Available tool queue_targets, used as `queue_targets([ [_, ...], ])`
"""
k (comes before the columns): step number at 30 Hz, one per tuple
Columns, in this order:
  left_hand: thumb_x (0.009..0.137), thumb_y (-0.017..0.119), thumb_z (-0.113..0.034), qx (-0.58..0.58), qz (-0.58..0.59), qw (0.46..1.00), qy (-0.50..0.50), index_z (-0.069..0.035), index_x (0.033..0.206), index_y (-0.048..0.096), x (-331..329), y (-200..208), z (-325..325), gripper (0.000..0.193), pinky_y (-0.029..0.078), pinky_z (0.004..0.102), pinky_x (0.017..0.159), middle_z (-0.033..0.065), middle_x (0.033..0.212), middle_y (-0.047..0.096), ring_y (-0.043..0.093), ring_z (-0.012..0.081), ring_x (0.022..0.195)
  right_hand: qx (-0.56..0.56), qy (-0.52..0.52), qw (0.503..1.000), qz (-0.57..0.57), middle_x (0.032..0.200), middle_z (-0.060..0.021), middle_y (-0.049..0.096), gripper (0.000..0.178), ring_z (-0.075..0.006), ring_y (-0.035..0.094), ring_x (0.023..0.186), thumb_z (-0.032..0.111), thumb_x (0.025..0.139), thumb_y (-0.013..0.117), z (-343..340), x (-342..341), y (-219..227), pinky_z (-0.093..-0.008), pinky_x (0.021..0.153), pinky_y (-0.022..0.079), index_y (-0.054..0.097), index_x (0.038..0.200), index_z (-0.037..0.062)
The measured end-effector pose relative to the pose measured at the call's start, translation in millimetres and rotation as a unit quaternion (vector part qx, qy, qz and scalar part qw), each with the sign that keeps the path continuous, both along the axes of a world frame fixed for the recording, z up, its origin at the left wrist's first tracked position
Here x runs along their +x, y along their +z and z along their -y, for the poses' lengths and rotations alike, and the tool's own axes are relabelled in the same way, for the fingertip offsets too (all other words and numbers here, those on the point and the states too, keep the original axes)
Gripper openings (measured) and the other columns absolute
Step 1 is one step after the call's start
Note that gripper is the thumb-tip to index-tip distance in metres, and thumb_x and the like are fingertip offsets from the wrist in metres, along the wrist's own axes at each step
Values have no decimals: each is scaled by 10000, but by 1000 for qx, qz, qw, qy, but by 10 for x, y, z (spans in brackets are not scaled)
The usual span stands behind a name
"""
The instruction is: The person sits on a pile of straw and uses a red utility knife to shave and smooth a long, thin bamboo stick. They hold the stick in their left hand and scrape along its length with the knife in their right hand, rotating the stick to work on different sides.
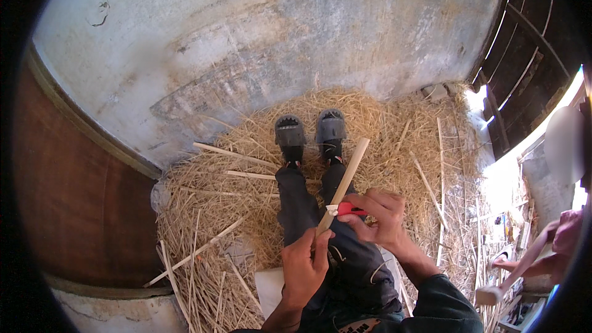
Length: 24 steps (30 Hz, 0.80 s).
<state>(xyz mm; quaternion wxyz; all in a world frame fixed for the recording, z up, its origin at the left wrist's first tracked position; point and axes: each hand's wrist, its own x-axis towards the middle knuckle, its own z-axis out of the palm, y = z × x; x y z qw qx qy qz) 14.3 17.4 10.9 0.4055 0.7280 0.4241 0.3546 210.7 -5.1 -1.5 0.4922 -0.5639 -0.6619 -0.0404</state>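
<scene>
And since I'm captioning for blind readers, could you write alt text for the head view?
A person's left hand holds a pale wooden strip while the right hand holds a small red tool against it, above legs in dark trousers and grey sandals. Straw and loose strips lie below, before a stained wall; another person shows at far right.

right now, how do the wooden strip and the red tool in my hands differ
Colour: the wooden strip is pale tan, while the red tool is bright red.
Size: the wooden strip looks long and slim; the red tool shows much shorter.
Hold: the left hand grips the wooden strip near its lower end; the right hand holds the red tool at the strip.
Both are handheld.
</scene>
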Motion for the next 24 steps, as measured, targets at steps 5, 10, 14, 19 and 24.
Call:
queue_targets([
  [5,1074,599,-213,-33,-8,999,4,-14,957,730,-21,62,50,265,397,314,521,70,634,590,546,129,537,11,-5,1000,5,698,14,645,337,-171,647,561,276,739,937,-34,18,43,-320,511,502,798,1006,125],
  [10,1051,628,-119,-17,-34,999,-11,28,960,702,-66,53,73,188,465,328,514,156,790,734,647,207,549,43,-19,998,33,694,21,640,347,-159,636,549,303,726,936,-56,95,24,-311,495,479,799,997,136],
  [14,1054,621,-121,-18,-37,999,-19,29,956,702,-112,46,88,196,461,330,511,152,792,735,646,209,546,63,-40,995,62,681,24,625,360,-149,610,523,331,717,933,-97,162,57,-302,475,448,799,991,140],
  [19,1072,586,-208,-47,-4,999,2,-18,943,740,-119,82,123,277,390,309,501,61,630,583,546,117,527,86,-46,992,84,667,18,625,338,-152,602,521,354,726,926,-104,173,136,-289,474,434,802,958,142],
  [24,1075,590,-223,-97,-22,994,-48,-27,975,753,-284,-88,288,273,376,290,501,28,627,565,524,78,541,123,-259,956,-67,722,-45,699,242,-117,585,557,247,880,835,-269,645,181,-288,506,419,826,1044,70],
])
